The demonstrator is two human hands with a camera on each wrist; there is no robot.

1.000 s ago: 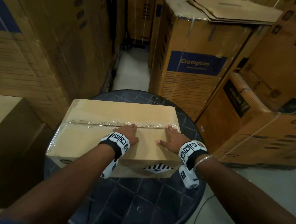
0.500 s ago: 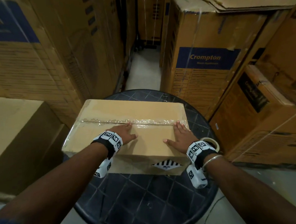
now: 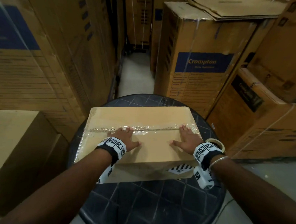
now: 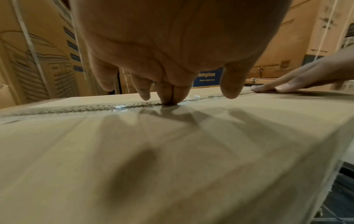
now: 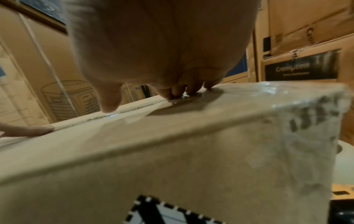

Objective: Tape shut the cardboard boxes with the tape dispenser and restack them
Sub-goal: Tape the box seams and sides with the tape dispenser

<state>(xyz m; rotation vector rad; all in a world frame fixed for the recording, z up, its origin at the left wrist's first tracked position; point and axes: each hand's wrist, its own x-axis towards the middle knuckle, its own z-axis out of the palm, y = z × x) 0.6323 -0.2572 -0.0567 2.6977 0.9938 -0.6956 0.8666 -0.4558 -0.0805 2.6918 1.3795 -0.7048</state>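
A brown cardboard box [image 3: 139,115] lies on a round dark table [image 3: 148,202], its top seam covered by clear tape [image 3: 141,129]. My left hand [image 3: 123,138] lies flat on the lid with fingertips [image 4: 169,97] pressing the tape near the seam's middle. My right hand [image 3: 185,137] lies flat too, its fingertips [image 5: 184,92] pressing the tape near the box's right end. Both hands hold nothing. A roll of tape [image 3: 215,142] sits on the table just right of the box, partly hidden behind my right wrist.
Tall printed cartons [image 3: 199,57] stand close behind and to the right. More tall cartons [image 3: 38,57] rise on the left, with a plain brown box [image 3: 17,144] at the left of the table. A narrow floor aisle [image 3: 135,74] runs away behind the table.
My left hand has slid left along the taped seam, and my right hand has stayed at the right end. The view has shifted so the box sits more central, and the tape roll has appeared.
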